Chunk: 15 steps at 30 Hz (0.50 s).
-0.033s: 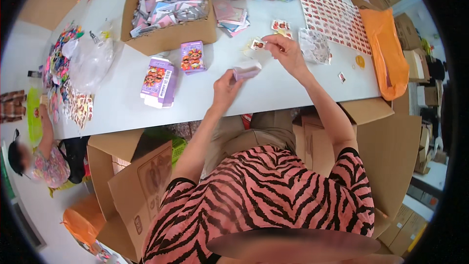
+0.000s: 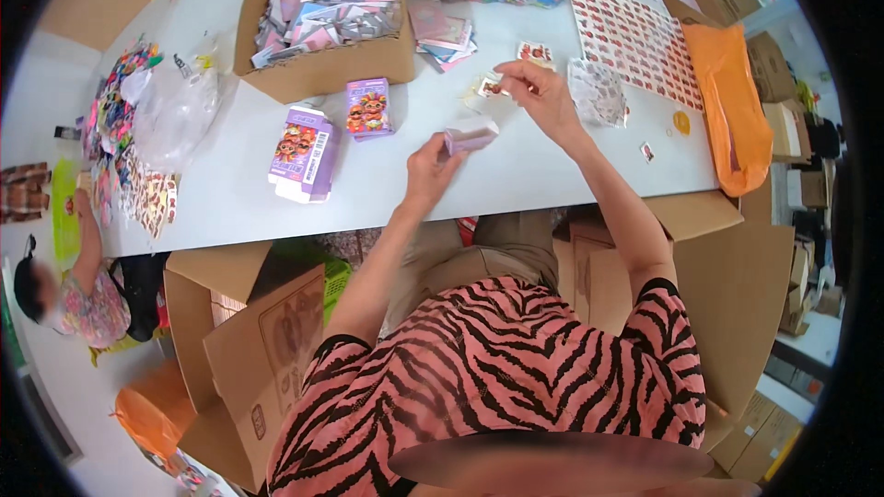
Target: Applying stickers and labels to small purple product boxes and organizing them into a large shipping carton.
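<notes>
My left hand [image 2: 431,172] is closed around a small purple-and-white box [image 2: 471,135], held low over the table with its pale open end facing right. My right hand [image 2: 539,97] has its fingers bent into a pinch; what they hold, if anything, is hidden. Just beside those fingertips is a small picture card [image 2: 491,85] with a red figure. More such cards [image 2: 534,52] lie a little beyond. To the left, a purple carton [image 2: 302,155] lies with its end flap out, and a stack of purple picture boxes [image 2: 368,109] is behind it.
A cardboard box [image 2: 322,69] of flat packets stands at the back, with loose packets [image 2: 442,28] beside it. Right lie a clear bag [image 2: 597,92], a sticker sheet [image 2: 635,46] and an orange bag [image 2: 732,110]. Left are a plastic bag [image 2: 175,120] and another person's arm [image 2: 87,239].
The whole view has shifted slightly. My right fingertips have moved slightly up and left relative to the cards; my left hand keeps its hold on the box.
</notes>
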{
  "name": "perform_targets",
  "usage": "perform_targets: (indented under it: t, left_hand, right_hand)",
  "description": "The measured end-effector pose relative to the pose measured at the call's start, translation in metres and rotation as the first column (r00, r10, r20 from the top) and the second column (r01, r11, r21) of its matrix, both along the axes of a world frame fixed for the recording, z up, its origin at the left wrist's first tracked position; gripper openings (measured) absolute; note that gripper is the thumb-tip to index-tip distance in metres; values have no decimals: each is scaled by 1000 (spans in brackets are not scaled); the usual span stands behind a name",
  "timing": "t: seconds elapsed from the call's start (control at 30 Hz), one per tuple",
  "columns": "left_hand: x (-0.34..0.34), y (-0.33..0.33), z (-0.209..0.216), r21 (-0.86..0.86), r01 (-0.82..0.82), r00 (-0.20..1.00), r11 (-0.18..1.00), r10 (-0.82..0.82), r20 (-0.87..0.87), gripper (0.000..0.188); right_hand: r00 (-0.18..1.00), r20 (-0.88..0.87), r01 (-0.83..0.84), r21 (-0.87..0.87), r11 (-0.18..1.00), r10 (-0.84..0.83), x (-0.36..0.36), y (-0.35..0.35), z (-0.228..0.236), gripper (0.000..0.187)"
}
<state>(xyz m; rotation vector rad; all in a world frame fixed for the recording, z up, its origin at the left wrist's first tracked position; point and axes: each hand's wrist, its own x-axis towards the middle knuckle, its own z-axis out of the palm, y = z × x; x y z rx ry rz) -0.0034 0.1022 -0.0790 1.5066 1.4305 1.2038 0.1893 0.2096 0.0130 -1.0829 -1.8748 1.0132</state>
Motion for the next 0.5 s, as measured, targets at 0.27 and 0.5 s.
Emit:
perform_targets:
  t: [0.27, 0.5]
  left_hand:
    - [3, -1, 4, 23, -31, 998, 999, 32, -56, 27]
    - [4, 0, 10, 34, -42, 999, 999, 41, 19, 29]
  right_hand:
    - [986, 133, -150, 397, 906, 105, -89, 70, 61, 22]
    - [954, 288, -44, 406, 913, -82, -92, 165, 34, 23]
